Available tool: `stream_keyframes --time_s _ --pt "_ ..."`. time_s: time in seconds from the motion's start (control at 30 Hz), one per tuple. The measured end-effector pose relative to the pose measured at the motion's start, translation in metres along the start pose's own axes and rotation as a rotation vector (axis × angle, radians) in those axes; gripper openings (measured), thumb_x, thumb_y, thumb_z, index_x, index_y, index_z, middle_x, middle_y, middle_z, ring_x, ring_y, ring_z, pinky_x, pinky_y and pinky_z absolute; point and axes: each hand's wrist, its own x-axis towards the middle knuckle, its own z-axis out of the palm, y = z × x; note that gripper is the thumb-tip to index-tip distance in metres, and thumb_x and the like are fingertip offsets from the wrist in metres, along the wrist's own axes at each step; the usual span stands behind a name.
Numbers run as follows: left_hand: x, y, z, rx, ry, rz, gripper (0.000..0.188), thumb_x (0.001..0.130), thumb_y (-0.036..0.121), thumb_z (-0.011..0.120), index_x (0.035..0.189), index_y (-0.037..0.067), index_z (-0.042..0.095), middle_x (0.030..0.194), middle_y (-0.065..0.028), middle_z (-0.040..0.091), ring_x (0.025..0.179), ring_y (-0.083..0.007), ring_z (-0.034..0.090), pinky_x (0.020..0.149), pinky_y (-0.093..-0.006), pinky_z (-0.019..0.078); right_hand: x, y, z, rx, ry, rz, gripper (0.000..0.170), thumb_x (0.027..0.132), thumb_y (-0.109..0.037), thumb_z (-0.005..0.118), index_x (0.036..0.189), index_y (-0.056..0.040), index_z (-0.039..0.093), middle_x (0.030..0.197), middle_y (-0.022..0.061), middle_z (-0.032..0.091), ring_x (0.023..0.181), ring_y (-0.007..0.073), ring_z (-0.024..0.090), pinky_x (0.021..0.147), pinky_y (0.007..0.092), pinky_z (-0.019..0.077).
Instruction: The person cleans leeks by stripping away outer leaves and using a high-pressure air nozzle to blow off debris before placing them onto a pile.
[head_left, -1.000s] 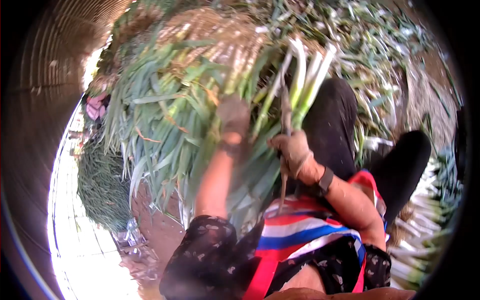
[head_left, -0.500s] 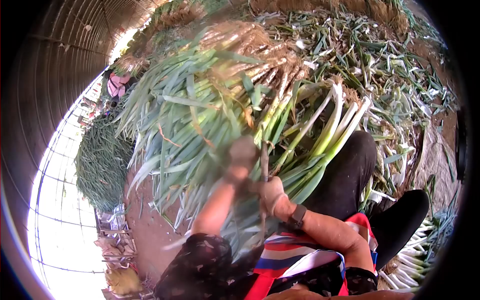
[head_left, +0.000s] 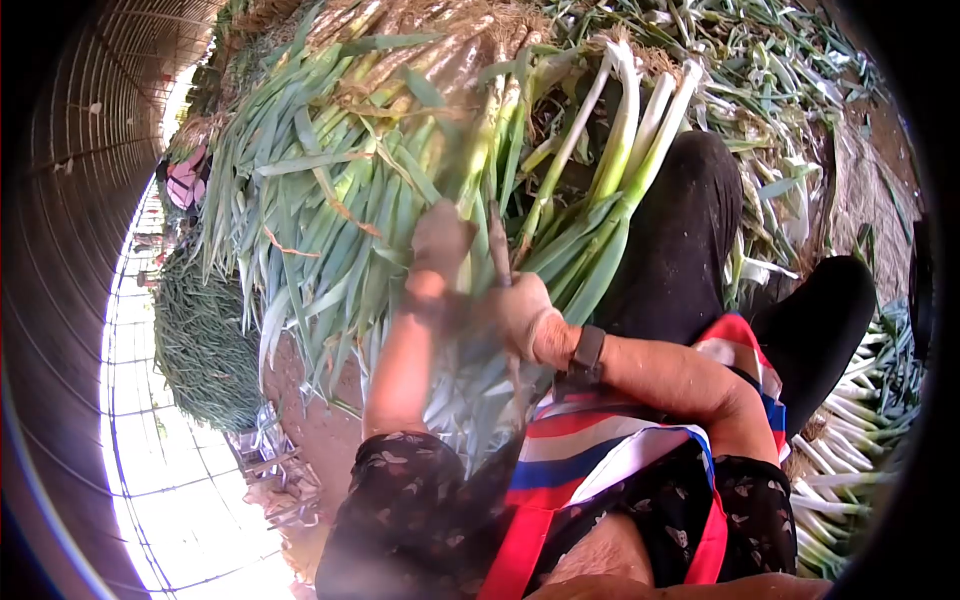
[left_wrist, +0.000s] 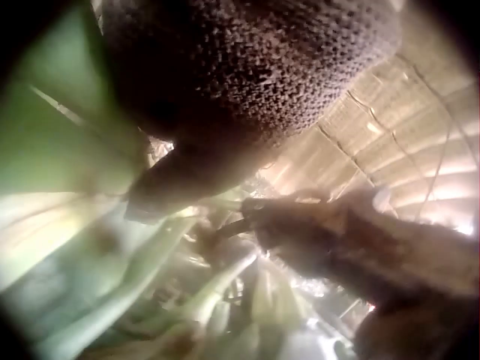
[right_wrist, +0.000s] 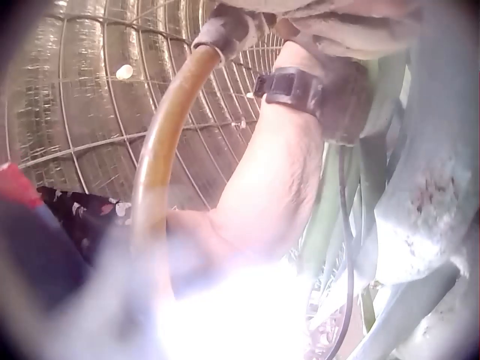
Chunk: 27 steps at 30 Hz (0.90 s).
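A large heap of green onions (head_left: 330, 200) lies before me, roots away and leaves toward me. My left hand (head_left: 440, 240), in a dark knit glove, is blurred over the leaves below a few upright stalks; in the left wrist view its fingers bend downward beside a green leaf, and I cannot tell if they grip one. My right hand (head_left: 525, 315), in a light glove, grips a rod-like nozzle (head_left: 499, 245) pointing away from me. A yellowish-brown hose (right_wrist: 161, 150) runs down from its grey fitting. Several white-stemmed green onions (head_left: 625, 150) lie beside my knee.
Stripped leaves and scraps (head_left: 790, 110) litter the ground behind my knee. White-stemmed onions (head_left: 835, 480) lie in a row at the right. Another green pile (head_left: 205, 350) stands at the left by a bright wire grid. A ribbed wall (head_left: 85, 200) curves up on the left.
The right hand and nozzle have moved left from beside the white-stemmed onions, closer to the left hand. The left hand stays over the heap's leaves. The head view dips and rises again.
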Motion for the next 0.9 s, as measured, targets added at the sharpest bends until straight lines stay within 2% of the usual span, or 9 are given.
stream_keyframes --time_s 0.13,0.2,0.37,0.43,0.53,0.6,0.67,0.77,0.9 --pt "0.01 0.003 -0.013 -0.174 -0.033 0.096 0.024 0.074 0.017 0.064 0.084 -0.004 0.063 0.077 -0.025 0.064 0.072 -0.0388 0.062 0.066 -0.0434 0.0477 -0.083 -0.057 0.039 -0.317 0.28 -0.007 0.024 0.075 -0.013 0.073 0.091 0.0038 0.068 0.069 0.01 0.062 0.061 0.0223 0.062 0.053 0.0358 0.0472" --pt "0.015 -0.004 -0.015 -0.249 -0.018 0.127 0.022 0.073 0.015 0.063 0.083 -0.004 0.065 0.074 -0.0241 0.063 0.066 -0.037 0.06 0.063 -0.0412 0.0476 -0.086 -0.029 0.03 -0.747 0.118 -0.397 0.024 0.075 -0.014 0.073 0.089 0.0042 0.068 0.069 0.0114 0.063 0.061 0.0225 0.063 0.052 0.0363 0.0474" --pt "0.018 0.007 -0.035 -0.394 -0.09 0.136 0.022 0.073 0.016 0.063 0.081 -0.004 0.065 0.073 -0.0244 0.062 0.067 -0.0386 0.06 0.063 -0.0422 0.0473 -0.038 -0.011 0.023 -0.127 0.1 0.03 0.025 0.076 -0.014 0.073 0.09 0.0062 0.068 0.071 0.0148 0.065 0.063 0.0261 0.065 0.055 0.0379 0.0496" --pt "0.02 0.01 -0.037 -0.374 -0.081 0.202 0.023 0.073 0.017 0.064 0.08 -0.004 0.065 0.073 -0.0251 0.061 0.07 -0.0407 0.061 0.063 -0.0443 0.0473 -0.081 -0.065 0.045 -0.412 0.271 -0.063 0.027 0.076 -0.014 0.073 0.091 0.0077 0.068 0.071 0.0154 0.065 0.065 0.0284 0.066 0.057 0.039 0.0502" --pt "0.016 0.013 -0.034 -0.274 -0.029 0.339 0.023 0.072 0.017 0.064 0.08 -0.004 0.063 0.073 -0.0242 0.061 0.07 -0.0403 0.06 0.063 -0.0445 0.047 -0.085 -0.099 0.044 -0.381 0.256 0.004 0.019 0.076 -0.011 0.07 0.088 -0.0009 0.059 0.071 0.0029 0.056 0.059 0.0145 0.054 0.053 0.0326 0.0441" --pt "0.008 0.002 -0.028 -0.123 0.028 0.47 0.02 0.073 0.016 0.064 0.078 -0.004 0.062 0.074 -0.0235 0.061 0.071 -0.0402 0.06 0.063 -0.0454 0.0464 -0.042 -0.064 0.013 -0.723 0.273 -0.685 0.021 0.075 -0.013 0.072 0.085 -0.0009 0.058 0.068 0.0033 0.056 0.055 0.015 0.054 0.048 0.0338 0.0424" --pt "-0.008 0.006 -0.027 -0.154 -0.022 0.314 0.015 0.076 0.014 0.063 0.077 0.0 0.061 0.081 -0.023 0.059 0.074 -0.0408 0.057 0.064 -0.0475 0.0447 -0.027 -0.064 0.005 -0.896 0.2 -0.868 0.023 0.074 -0.015 0.074 0.083 -0.0007 0.058 0.066 0.0035 0.055 0.051 0.0153 0.053 0.044 0.0345 0.0404" --pt "-0.038 0.01 -0.037 -0.094 -0.071 0.458 0.014 0.079 0.012 0.061 0.088 0.001 0.06 0.081 -0.0226 0.058 0.075 -0.0424 0.056 0.065 -0.0502 0.0433 -0.031 -0.102 0.014 -0.898 0.132 -0.264 0.025 0.075 -0.013 0.074 0.099 -0.0103 0.066 0.085 0.0117 0.064 0.065 0.0231 0.063 0.057 0.0323 0.0503" --pt "-0.067 -0.009 -0.009 -0.36 -0.077 0.126 0.018 0.082 0.013 0.059 0.095 0.001 0.058 0.084 -0.0233 0.061 0.081 -0.0444 0.058 0.068 -0.051 0.0445 -0.061 -0.143 0.038 -0.493 0.269 0.186 0.026 0.079 -0.014 0.072 0.104 -0.0111 0.07 0.086 0.0116 0.07 0.067 0.0249 0.068 0.06 0.0323 0.0544"
